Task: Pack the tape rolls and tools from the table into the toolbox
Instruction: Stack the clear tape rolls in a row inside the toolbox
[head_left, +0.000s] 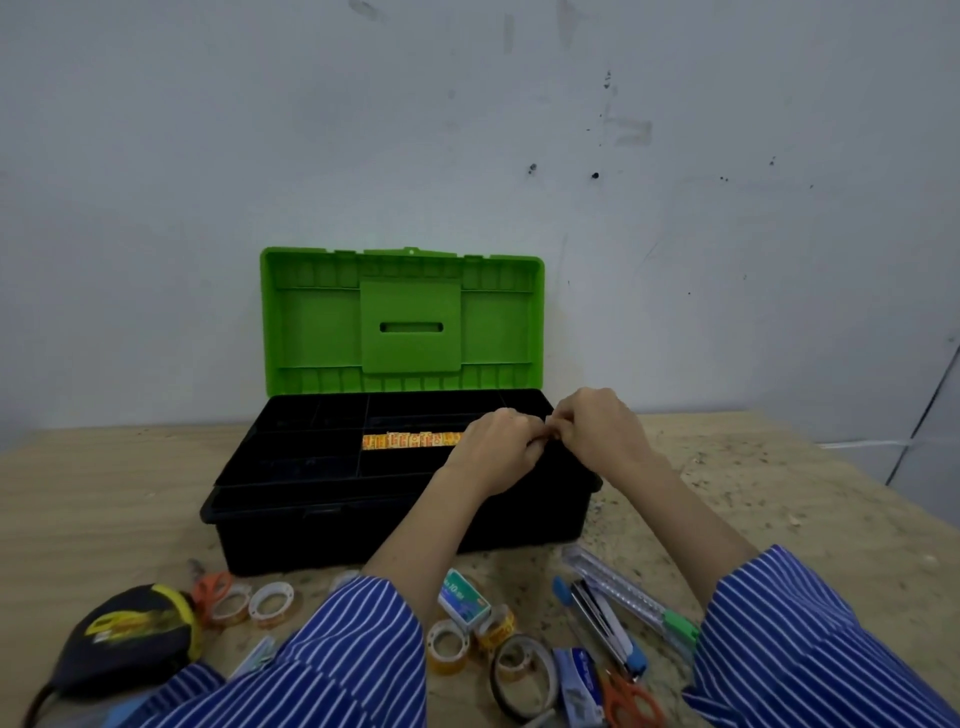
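Where left hand (496, 449) and right hand (597, 431) pinch together, held item hidden; toolbox (400, 467) long axis left-right.

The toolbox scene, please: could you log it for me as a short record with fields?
toolbox: black base on the wooden table, green lid upright and open
tray contents: one orange-and-yellow patterned strip in a middle compartment
left hand: over the tray's right end, fingers curled, meeting the right hand
right hand: fingers pinched against the left; what they hold is too small to tell
still on table: tape measure, tape rolls, orange scissors, stapler
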